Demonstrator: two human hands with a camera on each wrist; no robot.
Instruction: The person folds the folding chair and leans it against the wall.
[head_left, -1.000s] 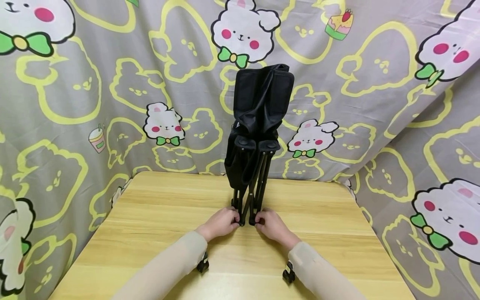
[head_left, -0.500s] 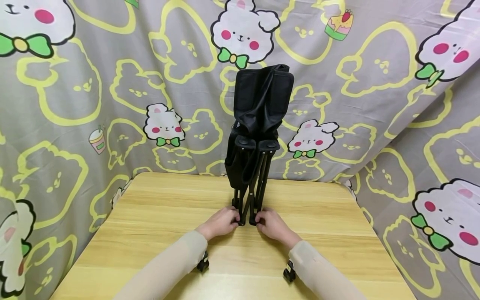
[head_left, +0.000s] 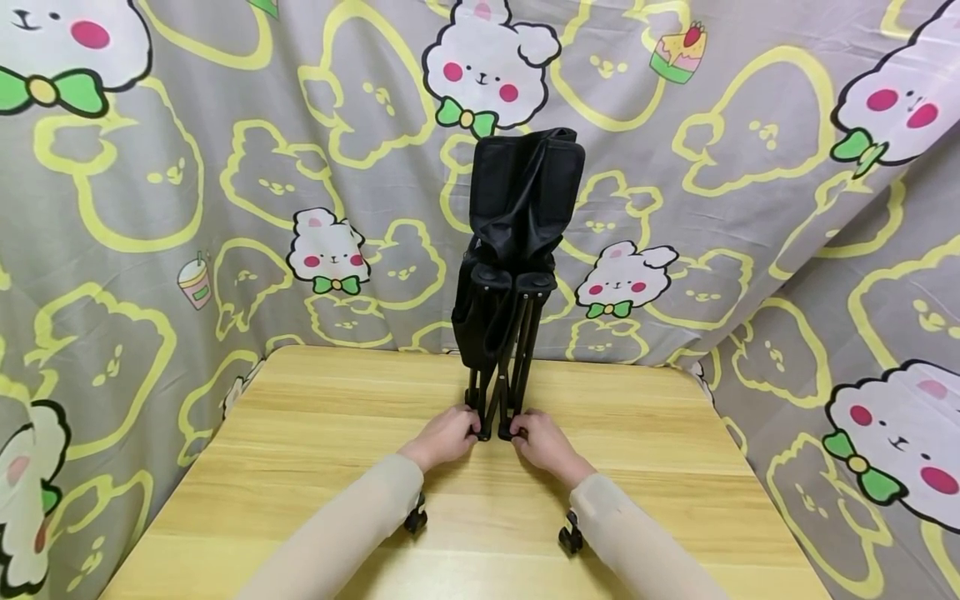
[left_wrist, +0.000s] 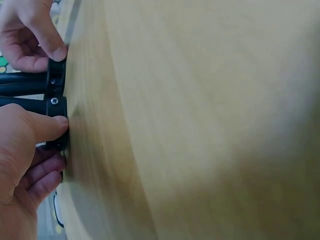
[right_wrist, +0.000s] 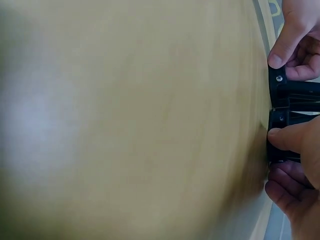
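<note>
A folded black folding chair (head_left: 525, 200) stands upright on the wooden table, its fabric bunched at the top and its thin legs gathered below. Down at the feet, my left hand (head_left: 447, 435) pinches the left black plastic foot (left_wrist: 56, 106) between thumb and fingers. The right hand (head_left: 546, 443) grips the neighbouring foot (right_wrist: 280, 120) the same way. Both feet sit close together right at the tabletop, as the wrist views show. A screw head shows on the feet. The rear legs are partly hidden behind the front ones.
The light wooden table (head_left: 315, 500) has rounded back corners. A grey curtain (head_left: 405, 192) with cartoon rabbits hangs around it at the back and both sides, close behind the chair. Black devices (head_left: 570, 533) are strapped under both sleeves.
Over the last half second both hands and the chair's feet have shifted slightly toward the back of the table. The grip on the feet is unchanged.
</note>
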